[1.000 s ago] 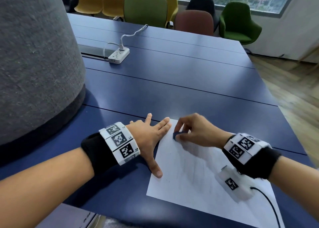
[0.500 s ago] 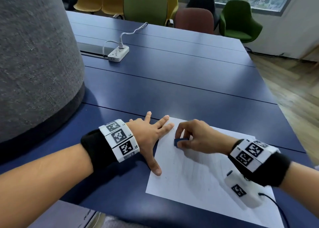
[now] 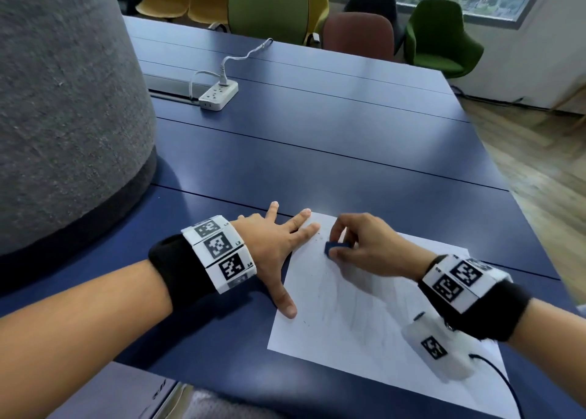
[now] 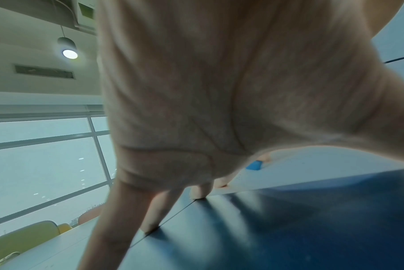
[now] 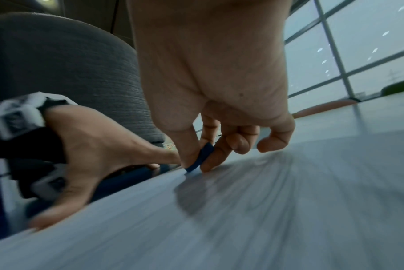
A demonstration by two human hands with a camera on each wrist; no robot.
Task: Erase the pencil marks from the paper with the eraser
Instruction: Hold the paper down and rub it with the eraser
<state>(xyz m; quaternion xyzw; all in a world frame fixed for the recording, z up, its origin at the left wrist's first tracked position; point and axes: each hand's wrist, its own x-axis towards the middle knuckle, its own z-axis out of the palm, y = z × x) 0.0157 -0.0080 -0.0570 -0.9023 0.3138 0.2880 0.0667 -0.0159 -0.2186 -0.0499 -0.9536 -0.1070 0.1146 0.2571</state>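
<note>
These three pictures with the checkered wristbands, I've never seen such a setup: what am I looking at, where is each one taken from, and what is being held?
There is no machine: a person works with two bare hands. The large picture comes from a camera on the head, looking down at a dark blue table. The other two come from cameras on the wrists, looking along each hand; the bands with black-and-white squares sit on those wrists.

On the table lies a white sheet of paper with faint pencil marks. The left hand lies spread and flat, fingertips and thumb on the sheet's left edge. The right hand pinches a small blue eraser between thumb and fingers, its lower end on the paper near the far left corner. Farther back sits a white power strip.
</note>
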